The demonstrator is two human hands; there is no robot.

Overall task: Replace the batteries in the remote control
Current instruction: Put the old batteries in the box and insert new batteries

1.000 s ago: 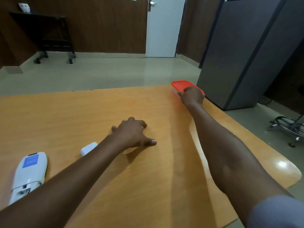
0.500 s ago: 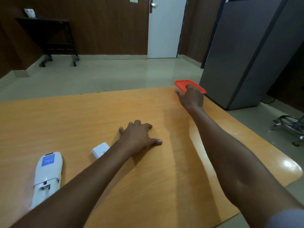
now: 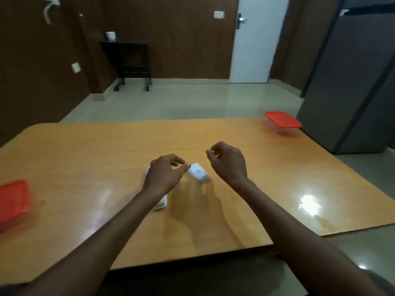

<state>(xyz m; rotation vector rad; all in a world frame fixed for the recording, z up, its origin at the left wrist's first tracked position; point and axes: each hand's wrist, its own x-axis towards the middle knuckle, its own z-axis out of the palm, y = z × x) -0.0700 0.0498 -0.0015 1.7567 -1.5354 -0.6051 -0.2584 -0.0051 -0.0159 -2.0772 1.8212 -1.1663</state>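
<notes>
The white remote control (image 3: 161, 204) lies on the wooden table (image 3: 85, 159), mostly hidden under my left hand (image 3: 164, 175). That hand hovers over it with its fingers apart, and its thumb tip is close to the small white battery cover (image 3: 198, 172) lying just to the right. My right hand (image 3: 227, 164) hangs above the table to the right of the cover. Its fingers are curled with thumb and forefinger near each other, and I cannot make out whether anything is between them. No batteries are visible.
A clear box with a red lid (image 3: 282, 122) stands at the table's far right corner. A second red box (image 3: 13, 202), blurred, sits at the left edge. A tall grey cabinet (image 3: 352, 82) stands to the right of the table.
My right hand has left the red-lidded box and come back to the middle of the table. My left hand has lifted off the table and now hovers over the remote. The view has swung left.
</notes>
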